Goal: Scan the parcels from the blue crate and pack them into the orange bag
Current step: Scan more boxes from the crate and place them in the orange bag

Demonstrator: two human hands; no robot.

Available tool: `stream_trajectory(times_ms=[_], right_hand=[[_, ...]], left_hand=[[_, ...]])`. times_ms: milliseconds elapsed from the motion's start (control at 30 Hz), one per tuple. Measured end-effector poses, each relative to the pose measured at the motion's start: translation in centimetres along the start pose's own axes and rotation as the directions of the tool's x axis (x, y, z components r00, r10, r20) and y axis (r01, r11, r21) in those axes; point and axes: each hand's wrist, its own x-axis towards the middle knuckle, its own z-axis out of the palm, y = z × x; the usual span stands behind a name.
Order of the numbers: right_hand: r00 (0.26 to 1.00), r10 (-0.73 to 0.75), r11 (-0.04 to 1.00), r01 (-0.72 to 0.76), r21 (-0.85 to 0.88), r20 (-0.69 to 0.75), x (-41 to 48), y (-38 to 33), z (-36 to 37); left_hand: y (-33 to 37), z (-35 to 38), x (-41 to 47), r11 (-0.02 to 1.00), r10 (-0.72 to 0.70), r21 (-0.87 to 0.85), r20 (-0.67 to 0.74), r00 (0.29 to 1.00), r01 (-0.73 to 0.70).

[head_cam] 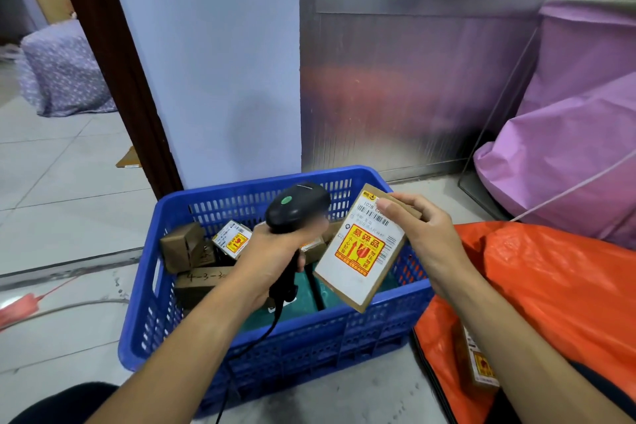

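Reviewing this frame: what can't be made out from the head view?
Brown cardboard parcel: head view, the right hand covers part of its label barcode.
Black handheld scanner: head blurred, window faces away.
Orange woven bag: contents mostly hidden by its folds and the right forearm.
Blue plastic crate: left hand hides part of its contents.

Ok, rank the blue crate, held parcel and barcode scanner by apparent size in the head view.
1. blue crate
2. held parcel
3. barcode scanner, partly hidden by the left hand, so unsure.
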Motion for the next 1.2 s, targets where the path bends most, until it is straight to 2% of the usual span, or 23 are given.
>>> stream_trajectory(times_ms=[133, 433, 533, 633, 767, 900, 1033, 1200], right_hand=[[0.999, 0.05, 0.998, -0.05, 0.04, 0.004, 0.2, 0.1, 0.3], [0.991, 0.135, 0.965, -0.132, 0.225, 0.003, 0.5, 0.0, -0.2], [0.986, 0.165, 0.948, -0.156, 0.277, -0.008, 0.2, -0.1, -0.1], [0.966, 0.228, 0.916, -0.255, 0.31, 0.12, -0.6, -0.2, 0.7], [0.917, 0.294, 0.908, -0.356, 0.22, 0.27, -1.6, 0.4, 2.4], [0.92, 0.278, 0.928, -0.331, 0.17, 0.277, -1.6, 0.2, 2.9], [0.944, 0.247, 0.966, -0.258, 0.022, 0.218, -1.1, 0.2, 2.8], [0.985, 0.169, 0.985, -0.169, 0.011, 0.045, 0.3, 0.2, 1.6]], left_hand=[[-0.7, 0.6, -0.4, 0.997, -0.021, 0.07, 0.115, 0.993, 0.013], [-0.8, 2.2, -1.5, 0.999, -0.035, 0.044, 0.24, 0.97, 0.025], [-1.3, 3.2, -2.0, 0.999, -0.038, 0.002, 0.199, 0.979, 0.039], [-1.2, 3.4, -1.8, 0.997, -0.049, -0.063, 0.092, 0.995, 0.055], [-0.6, 2.6, -1.0, 0.984, -0.064, -0.171, -0.053, 0.997, 0.054], [-0.1, 1.9, -1.1, 0.986, -0.065, -0.157, -0.063, 0.996, 0.055], [0.2, 1.3, -1.1, 0.966, -0.11, -0.234, 0.012, 0.994, 0.11], [2.1, -0.1, -0.9, 0.968, -0.054, -0.238, 0.089, 0.995, 0.074]])
